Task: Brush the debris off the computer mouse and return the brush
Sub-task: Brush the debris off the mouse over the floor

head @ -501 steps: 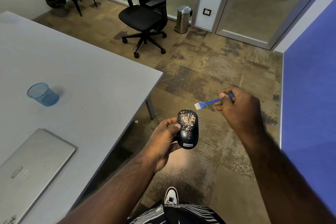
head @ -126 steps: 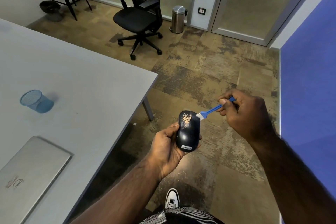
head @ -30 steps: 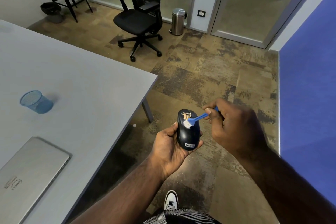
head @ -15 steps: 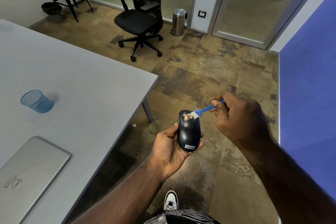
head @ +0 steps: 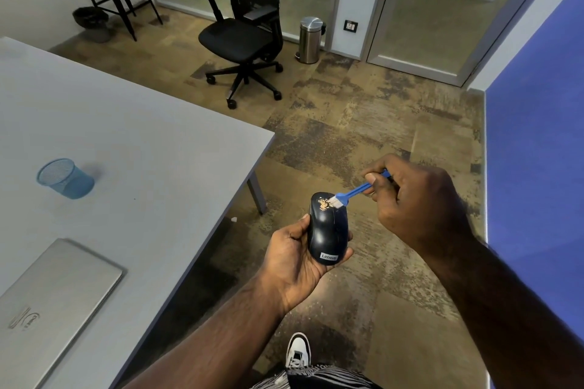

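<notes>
Mouse (head: 328,230) sits in your left hand (head: 295,257), held over the floor off the table's (head: 142,142) corner, a little below frame center. It is dark, nose pointing to 12 o'clock, with a label reading Lenovo at its 6 o'clock end. Your left thumb presses its 9 o'clock side and your fingertips curl up around its 3 o'clock side, so the hand is clamped on the mouse.

A small patch of tan debris (head: 324,204) lies on the nose, toward 11 o'clock. The brush's (head: 357,191) white bristles touch the mouse just at 3 o'clock of that patch. Its blue handle runs up toward 2 o'clock into your right hand (head: 417,199), where thumb and fingers are pinched tight around it.

On the table, a blue mesh cup (head: 64,178) stands at 9 o'clock of the mouse, well apart. A closed silver laptop (head: 53,300) lies at 8 o'clock, near the table's front edge.
</notes>
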### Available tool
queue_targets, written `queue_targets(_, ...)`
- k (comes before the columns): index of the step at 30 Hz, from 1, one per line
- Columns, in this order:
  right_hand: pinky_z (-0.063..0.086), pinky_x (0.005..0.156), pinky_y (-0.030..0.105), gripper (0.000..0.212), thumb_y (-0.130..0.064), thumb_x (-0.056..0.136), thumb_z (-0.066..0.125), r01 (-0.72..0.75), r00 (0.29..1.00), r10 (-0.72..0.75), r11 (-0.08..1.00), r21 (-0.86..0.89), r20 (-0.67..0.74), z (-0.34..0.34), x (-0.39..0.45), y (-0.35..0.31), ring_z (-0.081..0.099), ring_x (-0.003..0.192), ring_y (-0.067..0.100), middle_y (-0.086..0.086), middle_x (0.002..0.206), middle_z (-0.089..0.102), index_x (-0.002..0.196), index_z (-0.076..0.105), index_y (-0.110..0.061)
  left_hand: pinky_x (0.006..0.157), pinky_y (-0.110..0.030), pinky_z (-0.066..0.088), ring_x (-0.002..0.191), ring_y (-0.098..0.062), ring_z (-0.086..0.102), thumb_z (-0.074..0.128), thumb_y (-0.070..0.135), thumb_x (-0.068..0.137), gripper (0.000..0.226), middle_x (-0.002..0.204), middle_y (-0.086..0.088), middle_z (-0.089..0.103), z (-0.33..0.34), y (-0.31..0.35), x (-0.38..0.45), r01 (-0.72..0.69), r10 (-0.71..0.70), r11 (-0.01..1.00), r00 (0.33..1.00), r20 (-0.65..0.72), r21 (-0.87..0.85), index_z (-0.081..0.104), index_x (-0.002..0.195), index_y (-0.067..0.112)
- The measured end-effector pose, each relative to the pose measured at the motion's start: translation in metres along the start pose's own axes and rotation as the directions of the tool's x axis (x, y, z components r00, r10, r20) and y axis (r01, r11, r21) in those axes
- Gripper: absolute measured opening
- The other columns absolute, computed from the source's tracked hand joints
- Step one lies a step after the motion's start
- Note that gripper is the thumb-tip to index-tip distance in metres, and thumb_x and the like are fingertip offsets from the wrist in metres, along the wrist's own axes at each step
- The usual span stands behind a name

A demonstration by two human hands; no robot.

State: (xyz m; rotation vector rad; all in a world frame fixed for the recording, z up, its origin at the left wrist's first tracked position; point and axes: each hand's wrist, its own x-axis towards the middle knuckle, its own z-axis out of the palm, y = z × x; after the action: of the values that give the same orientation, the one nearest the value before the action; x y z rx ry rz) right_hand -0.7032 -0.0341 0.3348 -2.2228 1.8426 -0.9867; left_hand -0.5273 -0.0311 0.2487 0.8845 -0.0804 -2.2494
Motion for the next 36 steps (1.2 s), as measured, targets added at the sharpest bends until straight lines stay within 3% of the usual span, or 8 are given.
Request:
queue_targets(3,0.052,0.042,0.033,0.008,-0.012,0.089,0.063,0.045,0.999,-0.046,0.999,0.006,0.028,0.0,-0.001,0.002,0.064,0.051,0.015,0.0,0.065,0.069,0.092,0.07,-0.013,0.082,-0.047,0.054,0.101,-0.037,0.062,0.037,0.031,0.097,0.049,0.126,-0.025,0.061,0.0,0.0,0.0,-0.002,0.002,1.0,1.0,-0.007,0.006,0.057,0.129,0.0)
queue_targets(15,0.043,0.039,0.023,0.007,-0.012,0.089,0.064,0.02,0.999,-0.019,0.999,-0.033,0.033,-0.002,0.001,0.006,0.051,0.045,0.009,0.001,0.063,0.067,0.092,0.07,-0.014,0.088,-0.048,0.051,0.102,-0.037,0.062,0.036,0.031,0.098,0.049,0.127,-0.025,0.06,0.0,0.0,0.0,0.011,-0.011,1.0,1.0,-0.016,0.024,0.055,0.131,0.001)
queue_targets(20,0.048,0.038,0.032,0.016,-0.023,0.09,0.055,0.084,0.994,-0.082,0.996,-0.016,0.076,-0.005,0.003,0.005,0.057,0.046,0.014,0.0,0.062,0.066,0.091,0.07,-0.015,0.083,-0.048,0.053,0.1,-0.037,0.062,0.035,0.031,0.099,0.049,0.122,-0.026,0.062,0.0,-0.001,0.0,0.015,-0.014,0.999,1.0,-0.015,0.037,0.055,0.131,0.0)
queue_targets(31,0.047,0.041,0.029,0.009,-0.017,0.089,0.061,0.082,0.991,-0.076,0.995,-0.058,0.11,-0.006,0.012,0.008,0.054,0.048,0.012,-0.003,0.062,0.064,0.092,0.069,-0.018,0.086,-0.049,0.051,0.105,-0.039,0.06,0.036,0.03,0.098,0.046,0.133,-0.027,0.057,0.002,-0.002,-0.002,0.025,-0.025,0.998,1.0,-0.004,0.061,0.055,0.131,0.003)
queue_targets(36,0.05,0.043,0.032,0.015,-0.024,0.09,0.055,0.099,0.985,-0.091,0.994,-0.044,0.144,-0.008,0.013,0.005,0.059,0.051,0.015,-0.003,0.064,0.066,0.092,0.069,-0.018,0.086,-0.048,0.05,0.103,-0.038,0.061,0.037,0.03,0.099,0.045,0.127,-0.026,0.06,0.002,-0.002,-0.003,0.025,-0.025,0.997,1.0,-0.005,0.071,0.057,0.128,0.002)
